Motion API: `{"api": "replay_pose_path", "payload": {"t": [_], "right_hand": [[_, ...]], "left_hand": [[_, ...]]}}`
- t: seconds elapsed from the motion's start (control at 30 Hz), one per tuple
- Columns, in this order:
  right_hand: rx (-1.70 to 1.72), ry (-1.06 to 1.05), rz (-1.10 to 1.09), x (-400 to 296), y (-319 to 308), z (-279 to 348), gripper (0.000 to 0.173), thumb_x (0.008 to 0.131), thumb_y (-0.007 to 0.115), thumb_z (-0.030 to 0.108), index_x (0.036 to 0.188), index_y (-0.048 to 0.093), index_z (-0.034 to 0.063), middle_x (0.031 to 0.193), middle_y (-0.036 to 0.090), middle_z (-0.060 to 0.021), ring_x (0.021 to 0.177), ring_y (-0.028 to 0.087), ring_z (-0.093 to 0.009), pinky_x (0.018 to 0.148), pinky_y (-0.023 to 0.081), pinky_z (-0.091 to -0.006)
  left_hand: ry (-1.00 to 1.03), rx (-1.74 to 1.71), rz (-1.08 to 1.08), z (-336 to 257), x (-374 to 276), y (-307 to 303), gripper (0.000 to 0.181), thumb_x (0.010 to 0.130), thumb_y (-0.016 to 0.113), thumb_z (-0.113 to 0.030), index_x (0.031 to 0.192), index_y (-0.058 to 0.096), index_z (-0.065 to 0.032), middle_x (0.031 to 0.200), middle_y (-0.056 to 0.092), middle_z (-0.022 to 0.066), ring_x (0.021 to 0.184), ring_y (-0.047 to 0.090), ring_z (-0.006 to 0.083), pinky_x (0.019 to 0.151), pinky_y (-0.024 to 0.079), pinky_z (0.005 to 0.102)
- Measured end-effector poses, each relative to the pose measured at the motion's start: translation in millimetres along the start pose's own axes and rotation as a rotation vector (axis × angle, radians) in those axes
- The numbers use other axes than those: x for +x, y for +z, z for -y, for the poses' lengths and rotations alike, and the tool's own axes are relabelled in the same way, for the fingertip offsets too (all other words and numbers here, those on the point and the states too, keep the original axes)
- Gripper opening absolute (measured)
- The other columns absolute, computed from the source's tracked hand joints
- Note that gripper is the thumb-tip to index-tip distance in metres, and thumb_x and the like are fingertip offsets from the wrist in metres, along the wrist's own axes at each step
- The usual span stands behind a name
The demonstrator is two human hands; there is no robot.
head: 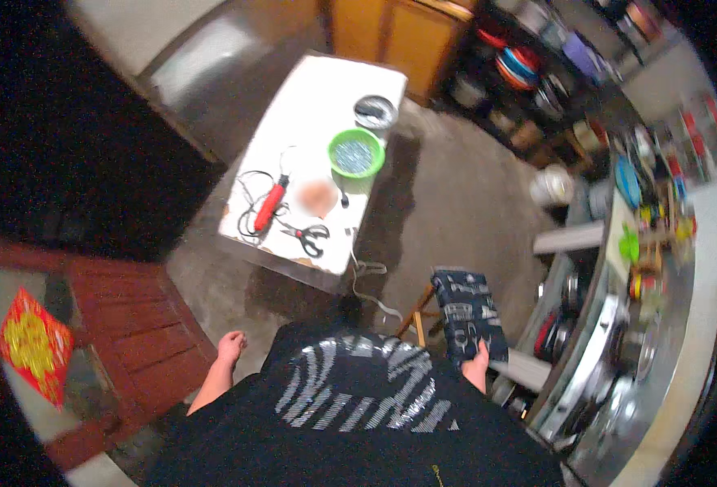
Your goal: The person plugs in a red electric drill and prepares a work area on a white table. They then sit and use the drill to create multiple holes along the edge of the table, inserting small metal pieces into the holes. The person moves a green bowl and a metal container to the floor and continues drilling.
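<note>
My right hand (pixel 476 366) grips the near end of a padded wooden stool's dark cushion (pixel 469 310), which bears white lettering. The thumb lies on top of the fabric. Low on the left, my left hand (pixel 232 346) hangs in the air, loosely curled with nothing seen in it. Ahead stands a white-topped table (pixel 310 103). On it are a red corded hand tool (pixel 270 207), black-handled scissors (pixel 308 237) and a green basket (pixel 356 152) of small shiny grey-blue pieces. A silver bowl (pixel 375 112) with something dark inside sits behind the basket. One orange-pink patch (pixel 317 198) is too blurred to name.
A white cable (pixel 374 298) trails from the table's right side to the floor. Wooden legs (pixel 419 329) show under the cushion. Along the right runs a cluttered counter (pixel 614 365) with shelves below. A red-brown panelled door (pixel 145 322) stands at left, wooden cabinets (pixel 389 36) at back.
</note>
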State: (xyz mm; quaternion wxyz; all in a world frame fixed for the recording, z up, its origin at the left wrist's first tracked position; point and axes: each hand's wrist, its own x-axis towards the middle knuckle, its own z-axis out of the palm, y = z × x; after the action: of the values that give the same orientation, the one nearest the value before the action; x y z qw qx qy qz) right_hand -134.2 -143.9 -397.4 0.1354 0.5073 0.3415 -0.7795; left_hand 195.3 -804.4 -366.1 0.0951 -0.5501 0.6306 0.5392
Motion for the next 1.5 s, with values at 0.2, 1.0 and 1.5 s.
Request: {"api": "replay_pose_path", "payload": {"t": [0.2, 1.0, 1.5], "right_hand": [[0.069, -0.252, -0.394, -50.1, -16.3, -48.3, 0.053, 0.076, 0.077, 0.017, 0.119, 0.055, -0.0066, 0.116, 0.061, -0.0164, 0.093, 0.064, -0.031, 0.075, 0.054, -0.0454], [0.780, -0.292, -0.599, -115.9, -63.7, -594.7, 0.070, 0.072, 0.079, 0.032, 0.128, 0.051, 0.0004, 0.127, 0.055, -0.0145, 0.111, 0.055, -0.030, 0.092, 0.047, -0.0431], [0.759, -0.010, -0.103, -296.4, -15.7, -724.4, 0.052, 0.089, 0.058, 0.033, 0.131, 0.044, 0.0055, 0.122, 0.055, -0.0118, 0.102, 0.055, -0.027, 0.085, 0.045, -0.0458]], "left_hand": [[0.158, 0.091, 0.398, -100.4, 21.7, 77.1, 0.029, 0.090, 0.059, -0.012, 0.116, 0.059, -0.0004, 0.096, 0.067, 0.0064, 0.076, 0.062, 0.0128, 0.071, 0.050, 0.0267], [0.565, 1.329, 0.757, -255.7, 274.9, -137.0, 0.029, 0.087, 0.063, -0.017, 0.111, 0.063, -0.0013, 0.099, 0.068, 0.0111, 0.088, 0.065, 0.0208, 0.080, 0.050, 0.0332], [0.514, 1.476, 0.929, -307.8, 198.3, -13.5, 0.031, 0.089, 0.063, -0.020, 0.115, 0.061, -0.0028, 0.098, 0.068, 0.0090, 0.088, 0.064, 0.0160, 0.078, 0.050, 0.0298]]}}
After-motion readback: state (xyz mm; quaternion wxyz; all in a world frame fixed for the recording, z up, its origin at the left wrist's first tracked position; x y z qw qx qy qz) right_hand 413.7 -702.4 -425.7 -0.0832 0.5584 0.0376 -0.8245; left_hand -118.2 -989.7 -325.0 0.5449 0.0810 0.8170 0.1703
